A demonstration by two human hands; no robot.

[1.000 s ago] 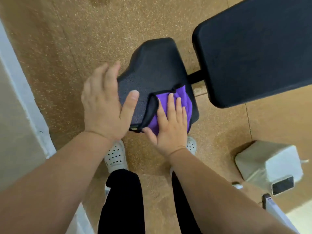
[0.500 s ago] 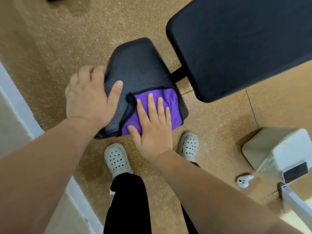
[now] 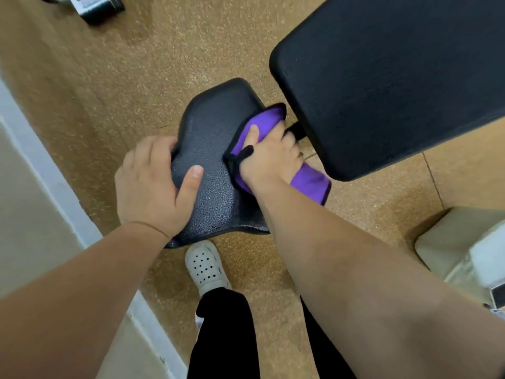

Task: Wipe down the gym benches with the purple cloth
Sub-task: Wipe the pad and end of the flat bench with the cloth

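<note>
A small black seat pad (image 3: pixel 213 149) of the gym bench sits in the middle, with the larger black back pad (image 3: pixel 396 77) above it at the upper right. The purple cloth (image 3: pixel 311 181), edged in black, lies over the seat pad's right side and hangs off it. My right hand (image 3: pixel 269 157) presses on the cloth, fingers curled over the seat's right edge toward the gap between the pads. My left hand (image 3: pixel 153 184) grips the seat pad's left edge, thumb on top.
The floor is brown cork-like tile. A white baseboard and wall (image 3: pixel 41 165) run along the left. A beige box-like object (image 3: pixel 464 242) stands at the right edge. A dark piece of equipment (image 3: pixel 93 6) lies at the top left. My white shoe (image 3: pixel 206 266) is below the seat.
My right hand has slid the cloth from the seat's near end to its right side by the back pad, fingers now curled over the edge. My left hand stays gripping the left edge.
</note>
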